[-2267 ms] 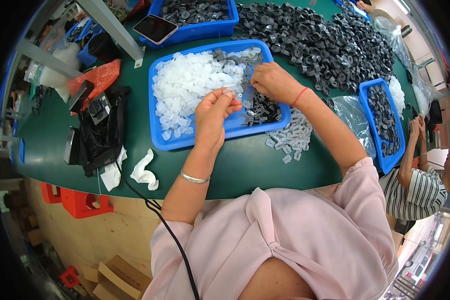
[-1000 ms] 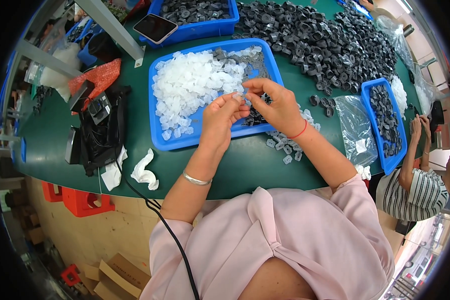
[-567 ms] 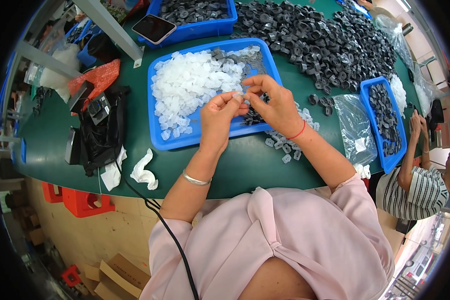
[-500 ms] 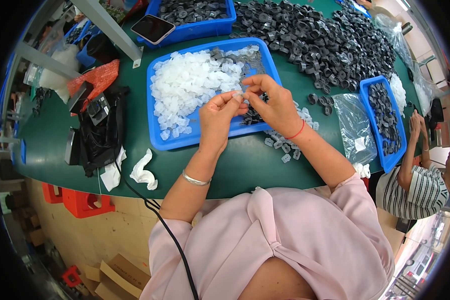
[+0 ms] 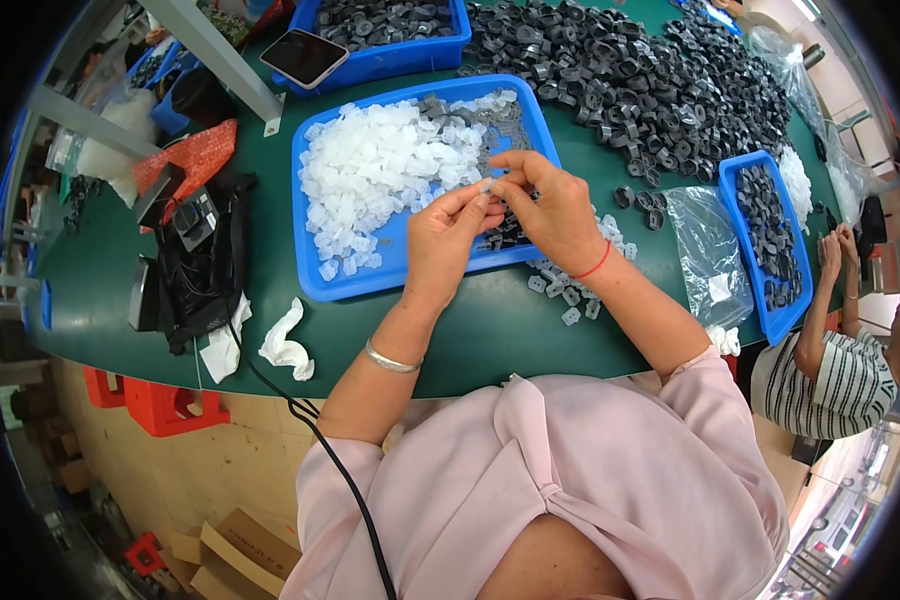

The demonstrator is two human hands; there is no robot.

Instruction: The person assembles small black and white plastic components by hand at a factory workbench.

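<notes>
Over the near right part of a blue tray (image 5: 315, 288), my left hand (image 5: 440, 245) and my right hand (image 5: 562, 218) meet fingertip to fingertip. Both are closed in a pinch on a small translucent plastic piece (image 5: 487, 186), mostly covered by the fingers. Heaped in the tray are white translucent plastic pieces (image 5: 365, 165), with flat dark grey parts (image 5: 505, 118) along its right side. Black parts lie partly hidden beneath my hands. Just outside the tray, beside my right wrist, clear plastic pieces (image 5: 571, 296) are scattered on the green table (image 5: 470, 345).
A large pile of black plastic parts (image 5: 620, 80) covers the far right. Blue bins (image 5: 400, 55) (image 5: 780, 325) hold more; a phone (image 5: 307, 58) rests on one. A clear bag (image 5: 705, 250), black bag (image 5: 205, 290) and crumpled tissue (image 5: 288, 345) lie around. A co-worker's hands (image 5: 838, 250) show at right.
My left fingers have shifted slightly right and up against my right fingertips, and more of the pale piece shows. The co-worker's hands at the right have moved a little.
</notes>
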